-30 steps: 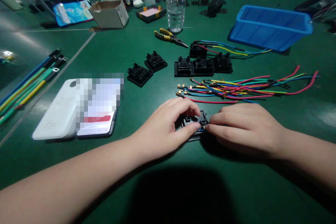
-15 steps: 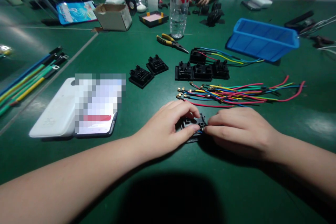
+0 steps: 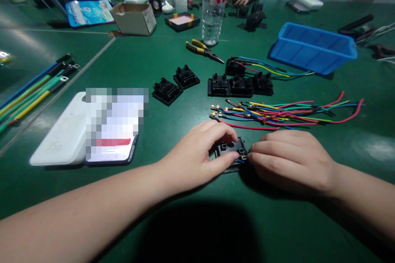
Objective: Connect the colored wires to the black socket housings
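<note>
My left hand point(image 3: 203, 146) steadies a black plastic socket module point(image 3: 231, 146) on the table, its thumb and fingers closed around the near and far sides. A bit of blue wire point(image 3: 239, 160) shows on the module beside the thumb. At the module's right edge, my right hand point(image 3: 290, 158) is pinched shut with its fingertips at a small brass terminal point(image 3: 244, 157). The wire behind that terminal is hidden by the fingers. Just beyond both hands lies a loose bundle of coloured wires point(image 3: 277, 111) with brass ends.
More black modules point(image 3: 240, 85) stand behind the wires, near yellow-handled pliers point(image 3: 203, 50). A blue bin point(image 3: 314, 51) is at right, a water bottle point(image 3: 212, 12) at the back. Left lie a phone point(image 3: 114, 131), a white power bank point(image 3: 61, 131) and thick cables point(image 3: 37, 90). Two people work opposite.
My right hand has drawn slightly away from the module, and the brass terminal now shows at its fingertips. My left hand keeps its hold. The whole view has shifted a little.
</note>
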The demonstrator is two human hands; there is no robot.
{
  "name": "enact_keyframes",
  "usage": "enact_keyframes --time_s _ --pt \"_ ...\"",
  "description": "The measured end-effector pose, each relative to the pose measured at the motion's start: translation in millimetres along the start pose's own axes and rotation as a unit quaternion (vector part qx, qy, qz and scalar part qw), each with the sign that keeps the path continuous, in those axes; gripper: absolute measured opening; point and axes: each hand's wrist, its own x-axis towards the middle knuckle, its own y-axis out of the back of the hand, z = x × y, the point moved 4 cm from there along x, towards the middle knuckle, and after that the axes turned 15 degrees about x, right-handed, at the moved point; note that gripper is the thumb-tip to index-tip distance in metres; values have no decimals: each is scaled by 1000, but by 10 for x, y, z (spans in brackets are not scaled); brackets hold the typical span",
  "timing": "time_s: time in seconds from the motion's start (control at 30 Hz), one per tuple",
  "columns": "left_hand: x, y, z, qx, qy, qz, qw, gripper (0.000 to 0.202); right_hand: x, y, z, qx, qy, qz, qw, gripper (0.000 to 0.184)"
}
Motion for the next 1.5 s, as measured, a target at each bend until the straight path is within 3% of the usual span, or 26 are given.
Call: enact_keyframes --time_s 0.43,0.63,0.77,0.87,1.07,1.33,1.5 --pt "0 -10 -5 2 -1 -2 1000 15 -16 -5 38 110 -103 -18 988 11" --pt "5 -7 -33 -38 37 -14 998 17 82 32 20 192 -240 8 952 10" --pt "12 -12 -42 -58 61 -23 996 18 122 36 59 264 -338 13 903 9" --pt "19 -7 -29 -40 58 -24 997 17 135 24 99 301 -372 5 878 8" --pt "21 -1 -20 -25 50 -27 998 17 137 17 122 318 -383 -13 867 8" --pt "16 -4 -23 -12 29 -14 999 16 189 47 31 228 -321 2 919 11" --pt "9 -10 -28 -14 28 -24 999 16 196 21 64 295 -355 8 887 6"
